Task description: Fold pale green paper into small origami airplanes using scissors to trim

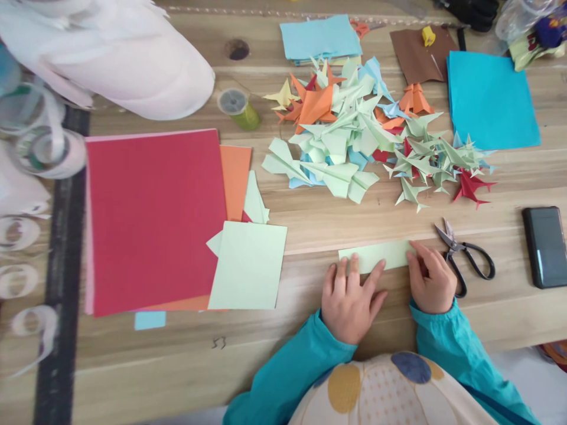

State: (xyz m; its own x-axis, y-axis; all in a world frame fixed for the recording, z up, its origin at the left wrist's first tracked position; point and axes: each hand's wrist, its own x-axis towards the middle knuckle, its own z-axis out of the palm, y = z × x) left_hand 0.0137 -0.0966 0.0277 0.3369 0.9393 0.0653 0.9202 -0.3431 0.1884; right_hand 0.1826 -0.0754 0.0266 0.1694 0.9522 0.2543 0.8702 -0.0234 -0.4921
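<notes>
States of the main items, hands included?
Pale green strip: lying flat
Left hand: spread, palm down on strip
Right hand: curled at strip's right end
Scissors: blades apart
Pale green square: lying flat
Red sheet: lying flat
Paper shapes: folded, heaped
Thread spool: upright

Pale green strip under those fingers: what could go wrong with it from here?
The pale green strip lies under the left hand's fingertips; uneven pressure there could shift or crease it. The right hand, at the strip's other end, is close beside scissors with parted blades, so a careless sideways move might knock them or nick a finger.
</notes>
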